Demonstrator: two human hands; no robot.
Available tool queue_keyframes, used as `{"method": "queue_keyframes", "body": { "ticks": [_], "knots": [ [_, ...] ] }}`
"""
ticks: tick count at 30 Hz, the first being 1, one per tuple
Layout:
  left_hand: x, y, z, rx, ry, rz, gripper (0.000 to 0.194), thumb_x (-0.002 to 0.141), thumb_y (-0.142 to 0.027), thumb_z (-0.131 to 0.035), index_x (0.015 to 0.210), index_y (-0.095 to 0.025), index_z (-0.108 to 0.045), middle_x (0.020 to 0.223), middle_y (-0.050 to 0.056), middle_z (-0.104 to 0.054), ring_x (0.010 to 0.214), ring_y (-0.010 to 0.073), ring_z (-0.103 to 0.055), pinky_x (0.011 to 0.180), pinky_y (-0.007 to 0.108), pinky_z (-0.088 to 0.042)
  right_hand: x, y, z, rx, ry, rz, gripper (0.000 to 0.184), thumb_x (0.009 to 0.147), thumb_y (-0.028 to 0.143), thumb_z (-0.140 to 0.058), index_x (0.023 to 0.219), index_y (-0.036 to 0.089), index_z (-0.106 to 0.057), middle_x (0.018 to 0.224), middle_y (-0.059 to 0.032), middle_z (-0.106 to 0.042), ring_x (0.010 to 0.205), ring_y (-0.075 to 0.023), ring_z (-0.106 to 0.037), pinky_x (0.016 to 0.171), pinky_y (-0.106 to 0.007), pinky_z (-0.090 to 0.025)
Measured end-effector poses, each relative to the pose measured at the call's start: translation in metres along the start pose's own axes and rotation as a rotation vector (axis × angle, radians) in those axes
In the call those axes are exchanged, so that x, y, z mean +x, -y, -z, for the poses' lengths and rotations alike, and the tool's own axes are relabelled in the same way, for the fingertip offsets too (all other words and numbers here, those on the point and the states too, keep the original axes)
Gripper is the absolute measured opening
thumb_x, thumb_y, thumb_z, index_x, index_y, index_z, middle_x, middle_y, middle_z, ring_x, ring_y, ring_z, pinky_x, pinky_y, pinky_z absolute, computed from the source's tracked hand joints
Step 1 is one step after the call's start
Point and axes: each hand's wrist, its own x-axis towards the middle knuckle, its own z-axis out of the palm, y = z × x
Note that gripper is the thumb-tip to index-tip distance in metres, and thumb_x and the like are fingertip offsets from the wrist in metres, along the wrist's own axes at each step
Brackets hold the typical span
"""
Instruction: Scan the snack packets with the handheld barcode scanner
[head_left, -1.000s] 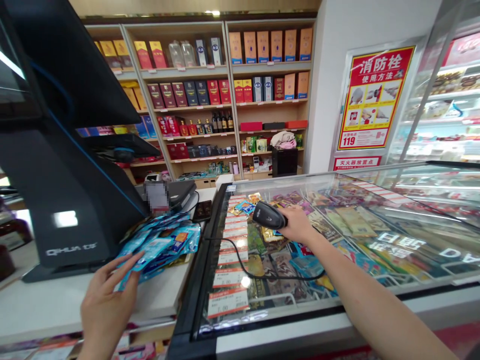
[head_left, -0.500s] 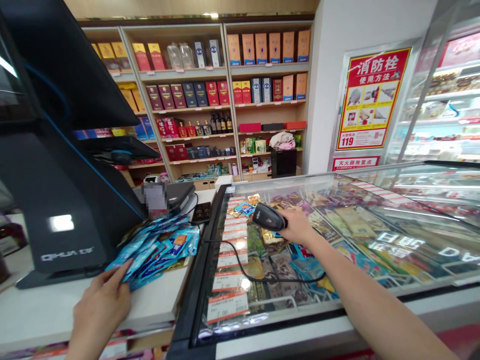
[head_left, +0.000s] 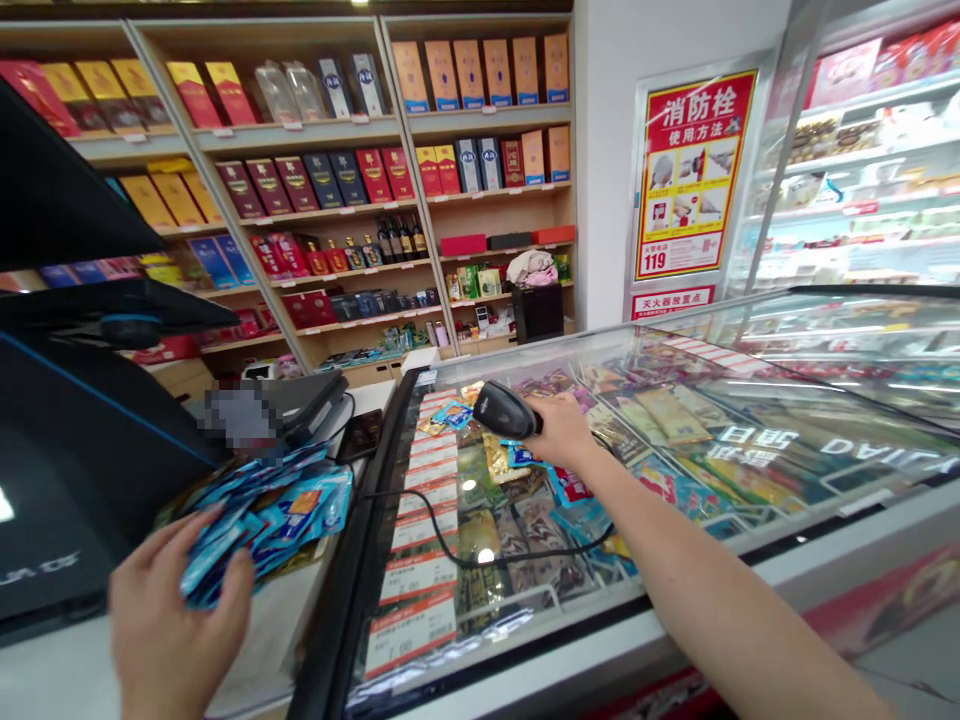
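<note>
In the head view my left hand (head_left: 176,600), thumb and fingers apart, is at the near left side of a heap of small blue snack packets (head_left: 300,510). Its fingertips overlap the heap, and whether they touch it I cannot tell. My right hand (head_left: 564,430) is wrapped round the handle of a black barcode scanner (head_left: 504,410), whose head points left above the freezer's glass top. A black cable (head_left: 450,550) loops over the glass. Several blue and gold packets (head_left: 454,415) lie beside and below the scanner.
The black checkout terminal (head_left: 67,480) stands on the left counter. A dark phone (head_left: 361,435) lies near the counter's edge. The glass-topped freezer (head_left: 420,690) fills the right side. Shelves of boxes and bottles (head_left: 352,210) line the back wall.
The view has swung right. My left hand's fingers, close together at the heap's near edge half a second ago, are now spread over it. My right hand keeps the scanner in nearly the same place.
</note>
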Motion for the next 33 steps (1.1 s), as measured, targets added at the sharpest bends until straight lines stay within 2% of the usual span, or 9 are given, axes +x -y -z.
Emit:
{"method": "queue_keyframes", "body": {
  "ticks": [2, 4, 7, 9, 12, 15, 21, 27, 33],
  "knots": [
    [0.014, -0.043, -0.027, -0.073, 0.058, -0.09, 0.041, 0.081, -0.044, -0.053, 0.117, -0.026, -0.061, 0.117, 0.01, -0.059, 0.115, 0.0314, -0.055, 0.106, 0.05, -0.041, 0.001, -0.003, 0.0, -0.002, -0.022, -0.032, 0.02, 0.074, 0.033, -0.066, 0.091, 0.023, -0.068, 0.09, -0.0052, -0.075, 0.087, -0.0234, -0.065, 0.076, -0.031, -0.031],
    [0.023, -0.086, -0.061, -0.189, 0.25, -0.128, 0.039, 0.083, -0.044, -0.052, 0.114, -0.023, -0.063, 0.114, 0.01, -0.062, 0.11, 0.0275, -0.06, 0.1, 0.045, -0.047, 0.002, -0.005, 0.001, -0.004, -0.037, -0.054, 0.02, 0.074, 0.033, -0.066, 0.09, 0.022, -0.068, 0.092, -0.0051, -0.075, 0.087, -0.0237, -0.065, 0.077, -0.032, -0.031],
    [0.02, -0.141, -0.111, -0.324, 0.526, -0.185, 0.045, 0.084, -0.041, -0.053, 0.122, -0.02, -0.062, 0.125, 0.013, -0.061, 0.116, 0.0256, -0.059, 0.101, 0.043, -0.047, 0.003, -0.007, 0.001, -0.007, -0.048, -0.072, 0.019, 0.074, 0.033, -0.065, 0.09, 0.022, -0.067, 0.092, -0.0052, -0.075, 0.09, -0.0241, -0.065, 0.079, -0.033, -0.032],
    [0.01, -0.169, -0.135, -0.351, 0.66, -0.255, 0.054, 0.082, -0.042, -0.057, 0.132, -0.019, -0.056, 0.138, 0.015, -0.054, 0.128, 0.0276, -0.052, 0.107, 0.045, -0.043, 0.003, -0.008, 0.001, -0.016, -0.044, -0.077, 0.019, 0.075, 0.033, -0.065, 0.091, 0.022, -0.067, 0.092, -0.0057, -0.075, 0.091, -0.0245, -0.065, 0.08, -0.033, -0.033],
    [-0.005, -0.192, -0.153, -0.301, 0.827, -0.323, 0.074, 0.077, -0.046, -0.065, 0.143, -0.02, -0.046, 0.151, 0.017, -0.042, 0.138, 0.0327, -0.041, 0.112, 0.051, -0.035, 0.003, -0.008, 0.0, -0.02, -0.025, -0.065, 0.022, 0.075, 0.034, -0.065, 0.094, 0.023, -0.067, 0.091, -0.0057, -0.075, 0.092, -0.0245, -0.066, 0.081, -0.034, -0.033],
    [-0.013, -0.196, -0.156, -0.224, 0.928, -0.333, 0.07, 0.079, -0.043, -0.063, 0.143, -0.02, -0.046, 0.152, 0.017, -0.042, 0.139, 0.0338, -0.04, 0.111, 0.052, -0.035, 0.003, -0.007, -0.002, -0.003, -0.017, -0.051, 0.022, 0.076, 0.034, -0.066, 0.095, 0.024, -0.067, 0.091, -0.0041, -0.075, 0.092, -0.0233, -0.066, 0.082, -0.034, -0.033],
    [-0.007, -0.187, -0.15, -0.177, 0.918, -0.356, 0.049, 0.083, -0.023, -0.053, 0.132, -0.017, -0.055, 0.143, 0.016, -0.053, 0.129, 0.0271, -0.053, 0.108, 0.041, -0.041, 0.003, -0.005, -0.004, 0.009, -0.029, -0.037, 0.02, 0.075, 0.033, -0.066, 0.093, 0.024, -0.067, 0.088, -0.0038, -0.075, 0.089, -0.0234, -0.066, 0.08, -0.033, -0.032],
    [0.006, -0.181, -0.137, -0.01, 0.965, -0.312, 0.033, 0.074, -0.01, -0.052, 0.102, -0.02, -0.066, 0.104, 0.011, -0.073, 0.095, 0.0252, -0.069, 0.084, 0.035, -0.051, 0.001, -0.003, -0.001, -0.012, -0.012, -0.064, 0.023, 0.075, 0.034, -0.066, 0.095, 0.024, -0.068, 0.09, -0.0052, -0.075, 0.089, -0.0245, -0.066, 0.08, -0.033, -0.032],
    [0.022, -0.151, -0.134, -0.184, 0.891, -0.22, 0.029, 0.072, -0.009, -0.051, 0.08, -0.026, -0.073, 0.088, 0.002, -0.076, 0.083, 0.0204, -0.071, 0.076, 0.029, -0.051, 0.001, -0.006, -0.002, -0.028, -0.006, -0.06, 0.025, 0.076, 0.035, -0.066, 0.098, 0.024, -0.069, 0.093, -0.0058, -0.075, 0.092, -0.025, -0.066, 0.079, -0.033, -0.033]
  ]
}}
